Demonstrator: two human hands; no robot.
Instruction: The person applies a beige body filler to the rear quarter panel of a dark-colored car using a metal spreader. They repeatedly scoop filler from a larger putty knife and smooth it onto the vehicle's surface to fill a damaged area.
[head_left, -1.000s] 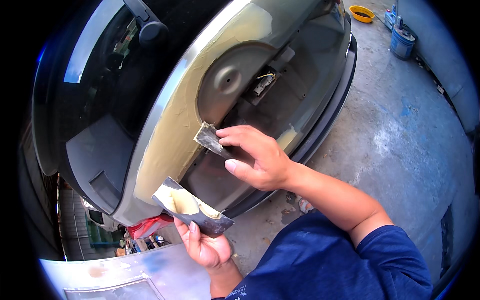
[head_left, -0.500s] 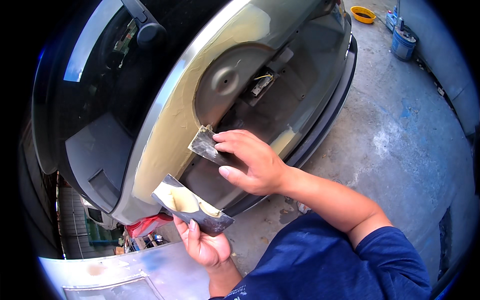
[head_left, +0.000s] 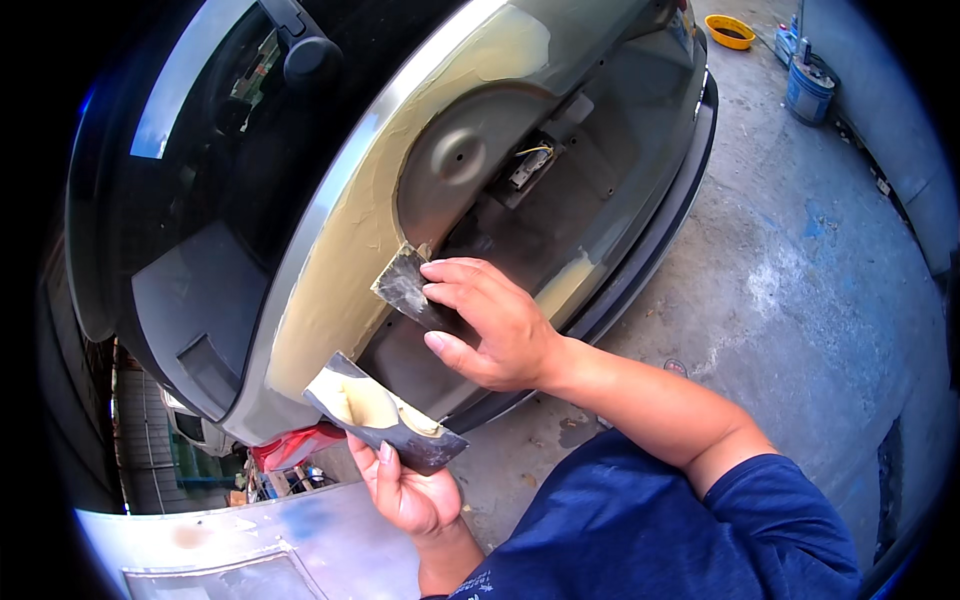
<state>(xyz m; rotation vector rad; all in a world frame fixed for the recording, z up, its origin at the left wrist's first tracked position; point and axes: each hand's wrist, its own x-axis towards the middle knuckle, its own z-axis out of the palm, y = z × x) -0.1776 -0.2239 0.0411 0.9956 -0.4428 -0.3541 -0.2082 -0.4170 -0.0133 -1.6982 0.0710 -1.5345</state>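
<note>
My right hand (head_left: 495,325) is closed on a dark, putty-smeared spreader (head_left: 402,283). The spreader's far edge meets the cream body filler (head_left: 335,270) spread along the car's rear panel (head_left: 270,410), close to the lip of the recess. Below and to the left, my left hand (head_left: 412,492) grips a dark flat filler plate (head_left: 420,450) from underneath, thumb on its face. A thick mound of cream putty (head_left: 368,403) lies on that plate. The plate's upper corner overlaps the panel's lower part in view; whether they touch I cannot tell.
Yellow wires and a small fitting (head_left: 528,165) show inside the car's recess. The dark bumper (head_left: 665,215) curves along the right. On the concrete floor stand a yellow basin (head_left: 729,33) and a blue bucket (head_left: 808,92). A whitish panel (head_left: 210,535) lies at lower left.
My right hand and its spreader have shifted slightly left along the panel's inner edge. The left hand and its putty-loaded plate stay nearly still.
</note>
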